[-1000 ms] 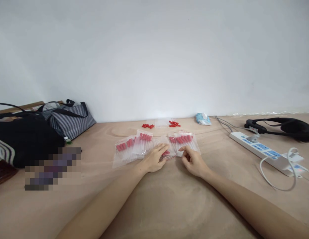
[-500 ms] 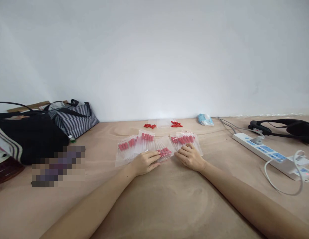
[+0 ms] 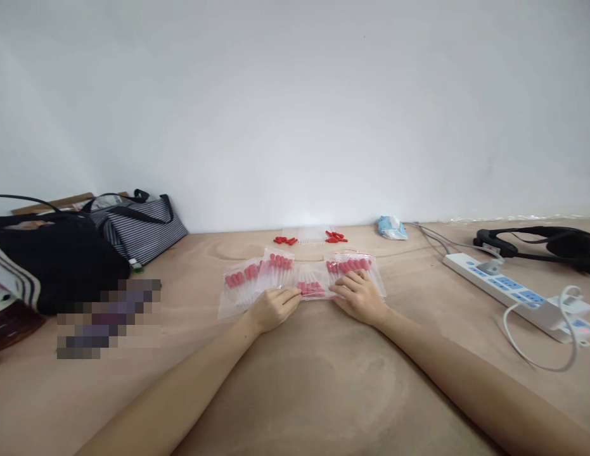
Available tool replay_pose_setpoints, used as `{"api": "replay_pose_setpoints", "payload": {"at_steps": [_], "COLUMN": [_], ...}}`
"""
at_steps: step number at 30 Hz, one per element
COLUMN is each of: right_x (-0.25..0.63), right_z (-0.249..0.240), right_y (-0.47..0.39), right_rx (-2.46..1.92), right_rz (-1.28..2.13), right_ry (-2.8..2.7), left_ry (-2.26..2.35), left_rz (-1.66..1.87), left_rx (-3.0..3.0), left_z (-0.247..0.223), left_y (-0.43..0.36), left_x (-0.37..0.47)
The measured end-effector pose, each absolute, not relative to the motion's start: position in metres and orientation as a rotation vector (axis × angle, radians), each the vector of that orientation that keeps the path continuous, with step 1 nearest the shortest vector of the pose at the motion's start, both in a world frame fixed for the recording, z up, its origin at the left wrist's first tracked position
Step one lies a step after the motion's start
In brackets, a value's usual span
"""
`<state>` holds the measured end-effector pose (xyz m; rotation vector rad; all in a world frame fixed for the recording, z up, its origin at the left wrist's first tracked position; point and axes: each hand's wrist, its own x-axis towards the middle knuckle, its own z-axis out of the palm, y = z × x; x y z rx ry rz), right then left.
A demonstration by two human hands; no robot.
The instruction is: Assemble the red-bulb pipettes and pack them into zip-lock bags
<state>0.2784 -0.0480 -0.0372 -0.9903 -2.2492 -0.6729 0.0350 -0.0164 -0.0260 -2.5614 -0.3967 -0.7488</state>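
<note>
Between my hands lies a clear bag (image 3: 312, 285) of red-tipped sticks, its red ends toward me. My left hand (image 3: 275, 309) pinches its near left corner, fingers together. At the right corner, the curled fingers of my right hand (image 3: 359, 296) are closed on the same bag's edge. More clear bags with red-tipped pieces fan out on the left (image 3: 240, 288) and on the right (image 3: 352, 265), the right ones partly beneath my right hand. Farther back, loose red pieces (image 3: 286, 240) and a second red group (image 3: 336, 237) flank a row of clear sticks (image 3: 312, 235).
A black bag (image 3: 61, 266) and a striped bag (image 3: 145, 225) stand at the left, near a pixelated item (image 3: 111, 320). A blue-white packet (image 3: 392, 228) lies near the wall. To the right are a power strip (image 3: 508, 285) with cables and a black headset (image 3: 537, 244).
The middle bag has gone from tilted and partly lifted to lying straighter and flatter. My right hand has moved slightly left onto its edge, and my left fingers have shifted to its corner.
</note>
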Motion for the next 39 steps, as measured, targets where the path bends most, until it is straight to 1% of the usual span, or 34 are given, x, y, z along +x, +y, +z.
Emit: {"api": "replay_pose_setpoints", "payload": {"at_steps": [5, 8, 11, 19, 31, 39], "right_x": [0.280, 0.281, 0.281, 0.279, 0.233, 0.232], "right_z": [-0.041, -0.042, -0.041, -0.037, -0.034, -0.037], "right_y": [-0.044, -0.043, -0.042, -0.045, -0.038, -0.036], "right_rx": [-0.844, -0.791, -0.788, -0.796, -0.649, -0.595], "right_rz": [-0.907, -0.942, -0.962, -0.973, -0.895, -0.901], "right_ry": [-2.234, -2.246, -2.243, -2.218, -2.195, -2.196], "left_ry": [-0.160, -0.109, -0.117, -0.198, -0.112, -0.123], "left_rz": [-0.878, -0.887, -0.822, -0.775, -0.897, -0.888], "left_rx": [-2.351, -2.315, -2.322, -2.340, -2.314, -2.312], "left_z": [-0.022, -0.022, -0.021, -0.018, -0.016, -0.021], "left_y": [-0.010, -0.008, -0.008, -0.012, -0.015, -0.011], "left_x": [0.034, 0.033, 0.033, 0.037, 0.039, 0.038]}}
